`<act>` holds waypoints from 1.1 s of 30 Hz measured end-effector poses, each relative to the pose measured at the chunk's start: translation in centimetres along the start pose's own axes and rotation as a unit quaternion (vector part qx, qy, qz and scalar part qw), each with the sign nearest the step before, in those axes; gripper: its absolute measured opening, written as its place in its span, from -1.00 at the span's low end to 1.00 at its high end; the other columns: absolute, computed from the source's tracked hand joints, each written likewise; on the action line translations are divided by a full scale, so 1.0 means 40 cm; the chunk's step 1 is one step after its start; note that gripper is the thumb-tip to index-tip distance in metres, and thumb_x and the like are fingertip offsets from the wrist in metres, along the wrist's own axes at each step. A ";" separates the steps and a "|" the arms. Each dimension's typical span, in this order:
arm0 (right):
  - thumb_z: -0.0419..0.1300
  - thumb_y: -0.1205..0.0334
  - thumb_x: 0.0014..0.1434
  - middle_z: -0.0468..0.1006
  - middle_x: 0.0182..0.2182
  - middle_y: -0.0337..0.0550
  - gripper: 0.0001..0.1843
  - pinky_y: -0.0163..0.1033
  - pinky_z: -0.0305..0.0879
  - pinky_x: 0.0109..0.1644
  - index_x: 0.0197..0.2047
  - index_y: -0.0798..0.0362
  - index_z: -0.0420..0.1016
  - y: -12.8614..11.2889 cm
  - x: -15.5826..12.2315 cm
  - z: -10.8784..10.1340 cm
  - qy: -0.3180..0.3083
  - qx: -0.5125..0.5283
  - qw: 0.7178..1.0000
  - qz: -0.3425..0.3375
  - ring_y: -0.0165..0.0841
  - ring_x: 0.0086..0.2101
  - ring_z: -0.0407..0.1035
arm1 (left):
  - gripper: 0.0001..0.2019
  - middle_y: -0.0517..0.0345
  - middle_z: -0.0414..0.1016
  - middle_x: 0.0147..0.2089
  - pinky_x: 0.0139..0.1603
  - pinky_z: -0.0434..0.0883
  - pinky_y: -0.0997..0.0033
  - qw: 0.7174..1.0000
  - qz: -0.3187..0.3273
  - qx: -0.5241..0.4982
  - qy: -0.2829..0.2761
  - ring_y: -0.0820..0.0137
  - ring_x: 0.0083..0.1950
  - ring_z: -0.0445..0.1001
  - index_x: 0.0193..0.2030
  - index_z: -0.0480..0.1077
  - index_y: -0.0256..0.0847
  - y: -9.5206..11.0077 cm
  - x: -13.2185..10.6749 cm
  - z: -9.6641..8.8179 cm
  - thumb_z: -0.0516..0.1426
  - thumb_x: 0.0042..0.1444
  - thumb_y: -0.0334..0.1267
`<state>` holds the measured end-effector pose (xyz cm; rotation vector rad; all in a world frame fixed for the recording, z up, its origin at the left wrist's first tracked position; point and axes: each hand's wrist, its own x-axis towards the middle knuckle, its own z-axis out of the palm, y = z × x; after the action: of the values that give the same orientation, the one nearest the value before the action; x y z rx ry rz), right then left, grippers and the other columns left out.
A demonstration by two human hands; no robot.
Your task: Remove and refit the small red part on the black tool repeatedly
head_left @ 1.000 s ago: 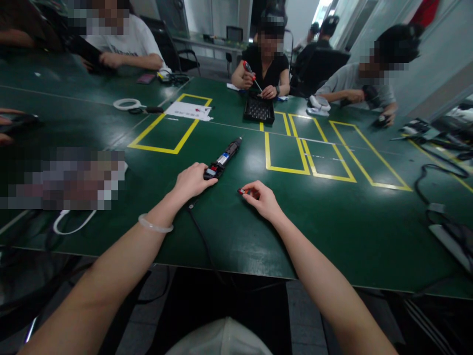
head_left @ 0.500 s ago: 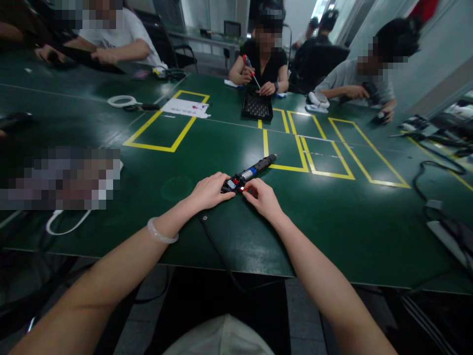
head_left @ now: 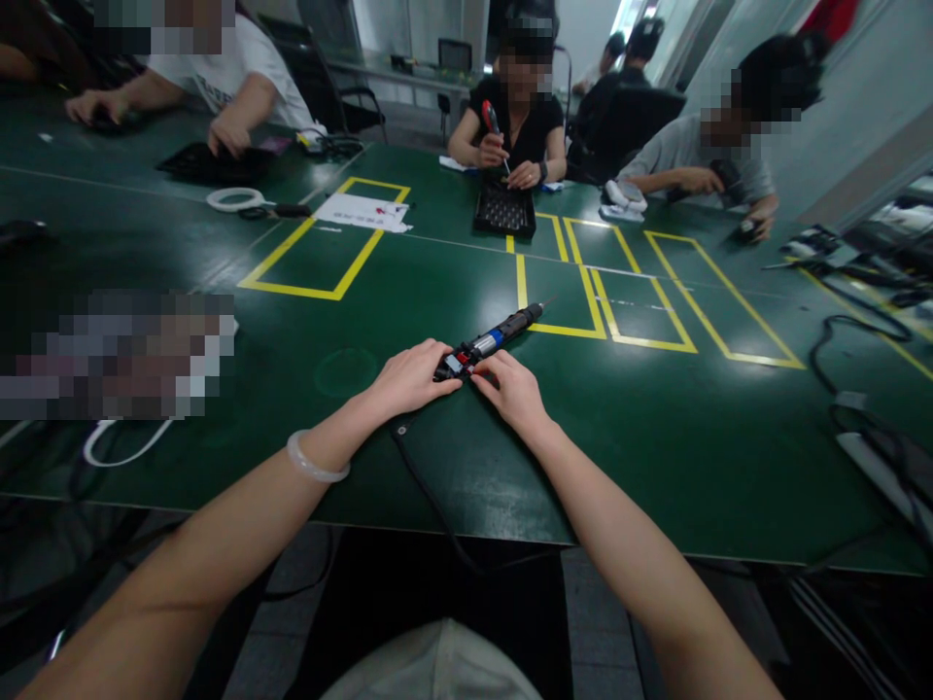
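A black pen-shaped electric tool (head_left: 496,340) with a blue band lies on the green table (head_left: 452,457), its tip pointing away to the right. My left hand (head_left: 412,377) grips its near end, fingers closed over it. My right hand (head_left: 512,389) meets the same end from the right, fingers pinched against it; a small red part seen earlier is hidden between them. A black cable (head_left: 430,496) runs from under my left hand over the table's near edge. A pale bangle (head_left: 312,462) sits on my left wrist.
Yellow tape rectangles (head_left: 325,255) mark the table. Across it, other people work; one holds a red-handled screwdriver (head_left: 492,122) over a black tray (head_left: 504,211). A white cable loop (head_left: 233,200) and paper (head_left: 362,211) lie at the left. Cables (head_left: 860,340) and devices crowd the right edge.
My left hand has slid the tool to the right and turned it. My right hand brought the small red part to the tool's near end, and both hands now meet there.
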<state>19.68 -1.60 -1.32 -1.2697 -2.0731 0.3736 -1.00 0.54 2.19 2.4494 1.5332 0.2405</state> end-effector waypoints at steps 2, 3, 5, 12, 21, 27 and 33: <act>0.19 0.26 0.29 0.54 -0.17 -0.10 -0.89 -0.22 0.34 -0.11 -0.16 -0.01 0.54 0.003 0.000 0.002 -0.007 0.010 1.000 -0.006 -0.27 -0.19 0.44 | -0.50 -0.04 0.44 0.11 -0.07 0.39 0.25 1.000 -0.003 0.012 0.003 0.11 0.07 0.47 0.19 0.34 -0.14 0.005 0.000 0.002 0.16 0.18 0.06; 0.17 0.27 0.30 0.55 -0.17 -0.09 -0.87 -0.22 0.35 -0.09 -0.14 0.00 0.55 0.005 0.000 0.003 -0.010 0.015 1.000 -0.010 -0.27 -0.18 0.45 | -0.49 -0.04 0.44 0.09 -0.08 0.39 0.25 1.000 -0.007 0.021 0.008 0.10 0.07 0.47 0.19 0.34 -0.13 0.011 0.000 0.004 0.16 0.18 0.08; 0.13 0.29 0.31 0.57 -0.15 -0.07 -0.83 -0.20 0.36 -0.06 -0.11 0.02 0.56 0.006 -0.001 0.003 -0.010 0.023 1.000 -0.014 -0.26 -0.17 0.46 | -0.48 -0.06 0.45 0.05 -0.10 0.39 0.24 0.999 -0.017 0.040 0.022 0.08 0.05 0.47 0.16 0.37 -0.13 0.026 0.003 0.010 0.15 0.18 0.14; 0.11 0.32 0.28 0.54 -0.10 -0.08 -0.78 -0.21 0.36 -0.05 -0.07 0.00 0.54 -0.001 0.000 -0.001 -0.013 0.057 0.998 -0.009 -0.28 -0.14 0.45 | -0.55 -0.11 0.43 -0.01 -0.12 0.37 0.19 0.994 -0.044 0.078 0.054 0.06 0.02 0.44 0.10 0.40 -0.16 0.059 0.012 0.025 0.10 0.25 0.12; 0.10 0.31 0.28 0.50 -0.21 -0.13 -0.75 -0.22 0.33 -0.16 -0.02 0.00 0.49 0.019 0.003 -0.015 0.002 0.086 0.996 0.014 -0.32 -0.28 0.40 | -0.53 -0.02 0.44 0.02 -0.11 0.36 0.24 0.995 -0.043 0.037 0.078 0.11 0.04 0.42 0.13 0.30 -0.10 0.010 0.025 0.020 0.21 0.18 0.07; 0.09 0.30 0.28 0.49 -0.24 -0.11 -0.78 -0.21 0.31 -0.18 -0.06 0.03 0.51 0.026 0.002 -0.019 0.000 0.087 0.996 0.009 -0.33 -0.31 0.38 | -0.55 0.01 0.43 -0.01 -0.13 0.34 0.28 0.996 -0.049 0.037 0.067 0.14 0.01 0.43 0.07 0.32 -0.11 -0.034 0.019 0.002 0.23 0.16 0.08; 0.10 0.30 0.28 0.50 -0.22 -0.12 -0.79 -0.21 0.32 -0.17 -0.08 0.01 0.51 0.032 0.000 -0.021 -0.004 0.090 0.996 0.010 -0.34 -0.32 0.38 | -0.50 -0.01 0.44 0.01 -0.10 0.34 0.26 0.992 -0.100 0.035 0.064 0.12 0.01 0.44 0.11 0.35 -0.10 -0.149 0.021 -0.034 0.23 0.13 0.11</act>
<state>21.10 -1.06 -1.43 -1.1839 -1.9841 0.5627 -6.12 3.95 1.79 2.3507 1.8567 0.3172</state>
